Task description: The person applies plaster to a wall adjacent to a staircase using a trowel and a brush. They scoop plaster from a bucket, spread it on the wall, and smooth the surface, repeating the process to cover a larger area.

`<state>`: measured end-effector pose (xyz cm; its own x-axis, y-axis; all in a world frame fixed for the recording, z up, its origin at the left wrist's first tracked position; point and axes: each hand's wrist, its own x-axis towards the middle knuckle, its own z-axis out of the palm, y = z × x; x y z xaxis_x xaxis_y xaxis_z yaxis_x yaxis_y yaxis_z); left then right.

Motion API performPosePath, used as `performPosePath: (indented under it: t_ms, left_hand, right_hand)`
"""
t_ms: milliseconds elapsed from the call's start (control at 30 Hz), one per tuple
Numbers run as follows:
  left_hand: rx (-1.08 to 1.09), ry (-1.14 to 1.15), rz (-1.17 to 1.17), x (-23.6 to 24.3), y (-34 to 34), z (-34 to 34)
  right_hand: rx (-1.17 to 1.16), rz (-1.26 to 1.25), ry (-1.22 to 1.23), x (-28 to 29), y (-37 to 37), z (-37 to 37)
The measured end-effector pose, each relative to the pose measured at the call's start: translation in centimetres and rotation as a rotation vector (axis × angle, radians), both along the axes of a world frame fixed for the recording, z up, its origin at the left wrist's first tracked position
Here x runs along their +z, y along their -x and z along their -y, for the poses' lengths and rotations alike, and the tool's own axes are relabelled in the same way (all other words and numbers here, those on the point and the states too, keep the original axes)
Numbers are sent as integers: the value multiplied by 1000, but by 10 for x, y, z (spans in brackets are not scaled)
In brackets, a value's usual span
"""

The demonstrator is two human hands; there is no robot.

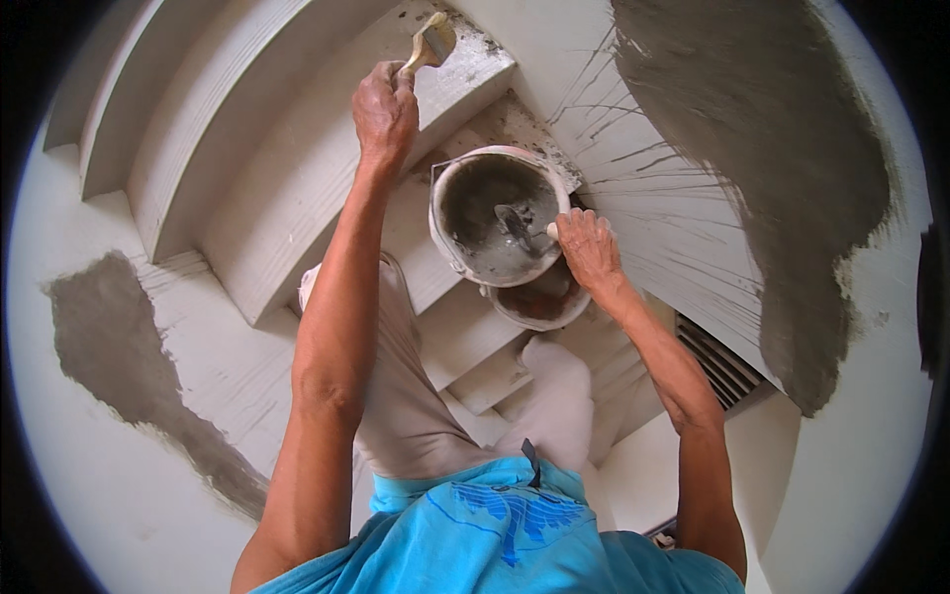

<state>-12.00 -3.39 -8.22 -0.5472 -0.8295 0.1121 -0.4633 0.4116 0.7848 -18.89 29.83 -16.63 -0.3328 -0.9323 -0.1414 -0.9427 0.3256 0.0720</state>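
Observation:
My left hand point(386, 114) is raised over a stair tread, its fingers closed around the handle of a wide brush point(432, 42). The bristles point up and to the right, away from the tread. Lower and to the right, my right hand point(591, 247) grips the handle of a small trowel point(515, 223) at the rim of a bucket point(442, 247). The trowel's dark blade is inside the bucket, over wet grey mortar point(482, 203). Part of the blade's edge blends into the mortar. A wire handle hangs at the bucket's left side.
A second bucket point(544, 319) sits partly hidden under the first one. Pale curved steps point(267, 148) fill the upper left; splatters mark a tread. Grey mortar coats the right wall point(772, 148) and a patch of the left wall point(129, 342). A dark slatted grille point(714, 361) lies beyond my right forearm.

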Motion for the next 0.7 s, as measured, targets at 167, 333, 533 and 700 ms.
performPosePath:
  t_ms: [167,333,533,700]
  left_hand:
    - [-25,30,-20,-8,11,7]
    - [-62,-3,-42,-20,18,16]
    - [-124,191,147,-24,28,23]
    - [-263,389,246,-30,28,30]
  right_hand:
    - [63,-61,-77,-25,-10,26]
    - [59,-56,-98,-32,-23,36]
    - [-64,-39,-86,-47,-28,36]
    - [-82,-87,-119,-42,-34,40]
